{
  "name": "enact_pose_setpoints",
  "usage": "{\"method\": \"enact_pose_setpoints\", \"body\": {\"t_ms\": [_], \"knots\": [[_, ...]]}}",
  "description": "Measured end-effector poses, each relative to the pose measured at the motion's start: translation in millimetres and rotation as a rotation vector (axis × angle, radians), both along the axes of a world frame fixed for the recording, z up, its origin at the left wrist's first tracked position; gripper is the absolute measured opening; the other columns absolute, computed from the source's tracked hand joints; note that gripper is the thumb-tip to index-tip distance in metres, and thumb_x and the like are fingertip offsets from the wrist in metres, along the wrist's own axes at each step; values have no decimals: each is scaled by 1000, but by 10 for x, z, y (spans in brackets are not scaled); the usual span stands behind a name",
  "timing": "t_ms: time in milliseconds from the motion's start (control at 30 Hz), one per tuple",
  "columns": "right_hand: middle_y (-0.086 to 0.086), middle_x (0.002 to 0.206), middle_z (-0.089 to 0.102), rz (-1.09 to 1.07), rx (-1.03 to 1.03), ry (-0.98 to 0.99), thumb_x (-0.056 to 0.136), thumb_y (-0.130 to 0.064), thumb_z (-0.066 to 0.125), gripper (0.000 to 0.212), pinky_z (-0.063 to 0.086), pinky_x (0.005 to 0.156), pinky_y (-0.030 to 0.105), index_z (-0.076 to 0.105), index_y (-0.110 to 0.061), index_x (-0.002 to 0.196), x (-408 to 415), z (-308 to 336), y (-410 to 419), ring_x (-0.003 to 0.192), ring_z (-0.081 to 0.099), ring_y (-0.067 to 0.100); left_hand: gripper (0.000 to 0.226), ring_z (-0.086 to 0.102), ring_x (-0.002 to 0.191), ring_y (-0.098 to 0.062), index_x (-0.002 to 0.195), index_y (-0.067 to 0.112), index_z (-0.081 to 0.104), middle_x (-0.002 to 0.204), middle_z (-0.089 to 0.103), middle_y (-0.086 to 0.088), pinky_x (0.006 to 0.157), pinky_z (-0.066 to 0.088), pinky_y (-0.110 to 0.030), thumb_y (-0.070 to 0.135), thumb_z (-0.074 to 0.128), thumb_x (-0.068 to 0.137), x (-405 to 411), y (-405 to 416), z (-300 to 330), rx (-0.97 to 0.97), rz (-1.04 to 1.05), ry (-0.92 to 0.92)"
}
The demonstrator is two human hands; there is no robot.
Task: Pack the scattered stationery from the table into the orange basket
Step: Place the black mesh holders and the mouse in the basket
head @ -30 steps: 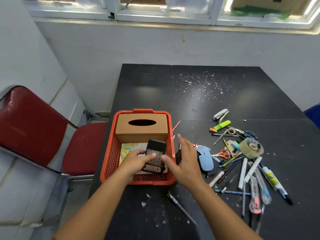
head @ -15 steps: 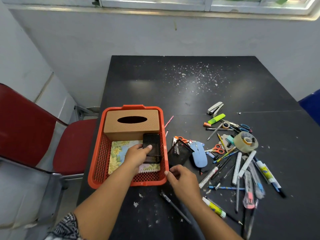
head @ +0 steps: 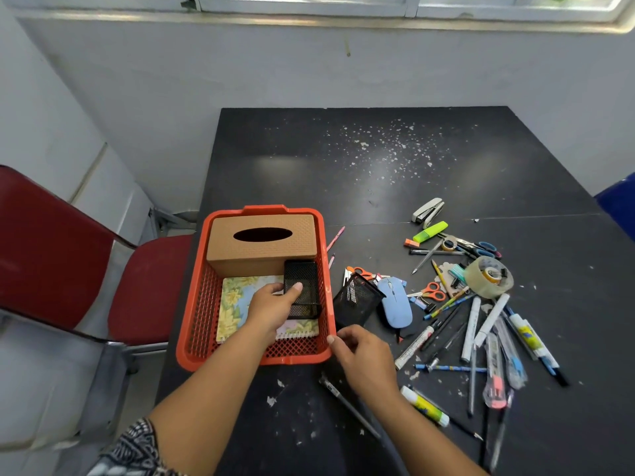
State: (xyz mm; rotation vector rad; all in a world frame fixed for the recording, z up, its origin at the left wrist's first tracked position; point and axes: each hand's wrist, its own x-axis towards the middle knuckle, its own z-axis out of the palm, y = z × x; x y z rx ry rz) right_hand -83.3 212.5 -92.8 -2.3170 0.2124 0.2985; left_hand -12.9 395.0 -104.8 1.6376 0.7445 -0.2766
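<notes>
So the left hand (head: 275,305) is inside the orange basket (head: 192,317), its grip closed around a black mesh holder (head: 304,290) lying on its side on the floral notebook (head: 237,304), just in front of the tan tissue box (head: 261,242). That one's basically packed.

The bit that matters is the second mesh pen cup (head: 357,300). It's tipped over on the tabletop right outside the basket's right wall, long axis running diagonally, open mouth pointing up and away toward the blue mouse (head: 395,302). The right hand (head: 364,362) sits just below it at the basket's near right corner, fingers loosely curled, grip holding nothing as far as I can see. The cup is straight ahead of that grip and slightly up, so the right hand is clearly the nearer one. I'd guess it goes next: short reach forward, then a hop left over the rim.

Everything else (pens, markers, tape roll (head: 489,276), scissors, stapler (head: 427,207)) is farther right of the grip.
</notes>
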Motion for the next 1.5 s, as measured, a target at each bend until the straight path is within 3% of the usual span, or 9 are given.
{"method": "enact_pose_setpoints", "body": {"t_ms": [167, 367, 633, 733, 867, 1067, 1267, 1367, 1500], "knots": [[-12, 92, 60, -295, 140, -175, 83, -41, 72, 26, 44, 69, 27, 58, -32, 102, 111, 34, -71, 83, 59, 8, 68, 51, 126, -26, 138, 12, 51, 140, 52, -6, 100, 41, -37, 49, 71, 84, -120, 62, 48, 27, -13, -10], [9, 127, 48, -366, -3, -84, 97, -32, 52, 34, 43, 89, 36, 56, -26, 130, 552, 36, -232, 110, 55, 28, 46, 51, 114, -20, 131, 13, 56, 135, 54, -8, 93, 38, -33, 32, 68, 90, -279, 127, 85, 34, 3, -53], [5, 107, 69, -356, -41, -48, 97, -26, 56, 18, 39, 73, 29, 70, -19, 106, 730, -1, -303, 91, 59, 23, 32, 53, 107, -14, 122, 14, 62, 120, 59, 0, 85, 39, -30, 25, 66, 92, -383, 188, 251, 62, -19, -129], [8, 103, 66, -310, -33, -99, 95, -25, 57, 11, 37, 71, 30, 66, -26, 90, 710, 90, -360, 92, 59, 27, 27, 58, 108, -15, 117, 16, 64, 115, 62, 2, 88, 46, -31, 23, 66, 92, -396, 208, 315, 75, -24, -157], [11, 106, 58, -204, -54, -286, 95, -21, 58, 8, 30, 75, 24, 66, -19, 94, 708, 405, -479, 88, 52, 20, 21, 62, 104, -16, 112, 22, 64, 107, 65, 3, 93, 50, -34, 24, 65, 91, -309, 284, 458, 109, -49, -211], [0, 89, 61, -53, 27, -383, 95, -22, 58, 10, 38, 70, 30, 63, -24, 87, 742, 999, -363, 80, 57, 17, 30, 62, 100, -11, 118, 20, 64, 107, 67, 2, 85, 49, -24, 24, 71, 89, -197, 310, 735, 11, -148, -305], [-9, 68, 62, 110, 194, -221, 95, -23, 59, 17, 42, 57, 23, 61, -26, 78, 687, 1073, 189, 58, 53, 3, 48, 64, 108, -9, 123, 23, 62, 114, 68, 4, 90, 51, -25, 34, 79, 79, -311, 388, 817, -99, -277, -308], [-7, 78, 65, 150, 231, -163, 95, -25, 59, 13, 51, 66, 31, 64, -25, 82, 656, 989, 423, 71, 59, 11, 59, 67, 105, -14, 122, 23, 61, 111, 71, 0, 88, 54, -33, 42, 84, 71, -407, 503, 749, -167, -257, -275], [-12, 94, 69, 152, 290, -99, 88, -38, 63, 13, 56, 82, 40, 69, -32, 98, 676, 838, 587, 86, 65, 9, 47, 70, 97, -15, 121, 23, 61, 107, 72, -3, 77, 54, -29, 37, 79, 79, -491, 643, 621, -100, -125, -254]]}}
